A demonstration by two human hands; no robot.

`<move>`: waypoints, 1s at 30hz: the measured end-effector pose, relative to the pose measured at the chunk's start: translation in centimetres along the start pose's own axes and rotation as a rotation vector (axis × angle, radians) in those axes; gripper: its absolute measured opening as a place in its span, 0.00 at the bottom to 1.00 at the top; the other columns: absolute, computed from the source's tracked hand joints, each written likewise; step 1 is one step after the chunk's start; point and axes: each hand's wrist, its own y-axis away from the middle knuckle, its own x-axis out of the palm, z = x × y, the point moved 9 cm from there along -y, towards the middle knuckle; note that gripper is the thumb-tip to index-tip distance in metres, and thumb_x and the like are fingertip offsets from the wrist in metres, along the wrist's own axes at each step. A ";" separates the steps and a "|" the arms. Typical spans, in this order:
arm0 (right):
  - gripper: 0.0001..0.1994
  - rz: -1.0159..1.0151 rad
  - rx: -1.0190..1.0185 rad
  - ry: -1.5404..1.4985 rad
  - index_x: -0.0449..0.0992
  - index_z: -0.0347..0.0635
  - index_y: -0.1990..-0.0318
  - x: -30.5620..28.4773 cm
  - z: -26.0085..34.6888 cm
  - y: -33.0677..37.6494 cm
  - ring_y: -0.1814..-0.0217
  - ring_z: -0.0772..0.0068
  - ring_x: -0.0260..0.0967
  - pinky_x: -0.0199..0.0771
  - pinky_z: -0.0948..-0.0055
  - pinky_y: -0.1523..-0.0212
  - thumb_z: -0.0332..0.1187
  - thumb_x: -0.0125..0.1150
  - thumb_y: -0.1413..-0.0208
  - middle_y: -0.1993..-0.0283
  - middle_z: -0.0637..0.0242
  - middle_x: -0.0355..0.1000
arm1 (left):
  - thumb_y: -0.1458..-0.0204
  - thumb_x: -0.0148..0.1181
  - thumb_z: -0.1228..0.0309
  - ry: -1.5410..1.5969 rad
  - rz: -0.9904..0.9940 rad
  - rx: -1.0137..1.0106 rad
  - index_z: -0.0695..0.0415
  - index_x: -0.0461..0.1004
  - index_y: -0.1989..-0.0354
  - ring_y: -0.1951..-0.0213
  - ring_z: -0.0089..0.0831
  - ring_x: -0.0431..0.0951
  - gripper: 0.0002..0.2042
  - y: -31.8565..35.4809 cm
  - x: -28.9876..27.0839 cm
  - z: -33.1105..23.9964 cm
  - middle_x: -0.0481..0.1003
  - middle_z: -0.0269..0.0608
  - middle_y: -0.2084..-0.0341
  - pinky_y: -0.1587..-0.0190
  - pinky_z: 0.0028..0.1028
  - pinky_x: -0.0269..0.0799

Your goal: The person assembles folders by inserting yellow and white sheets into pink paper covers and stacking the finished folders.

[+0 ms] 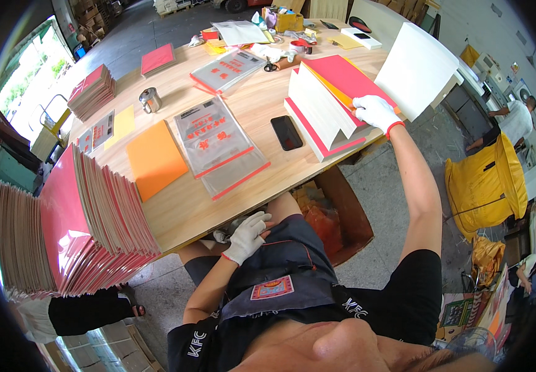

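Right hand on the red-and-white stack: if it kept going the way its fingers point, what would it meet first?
The right hand points left across the stack of red-and-white folded sheets it rests on. Going straight on, it would probably meet the raised white sheets of that stack first; depth is unclear.

My right hand [376, 111] is gloved in white, arm stretched straight out ahead, its fingers [363, 103] curled down and pressing flat. My left hand [246, 237], also gloved, rests loosely open against my lap, elbow bent.
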 end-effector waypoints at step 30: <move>0.23 -0.316 0.572 -1.819 0.62 0.37 0.41 9.8 -15.2 8.7 0.44 0.65 0.69 0.74 0.64 0.50 0.40 0.54 0.39 0.44 0.55 0.69 | 0.53 0.57 0.56 -0.716 0.315 -0.473 0.51 0.67 0.43 0.40 0.46 0.62 0.27 -4.6 -5.9 13.2 0.63 0.43 0.41 0.39 0.46 0.54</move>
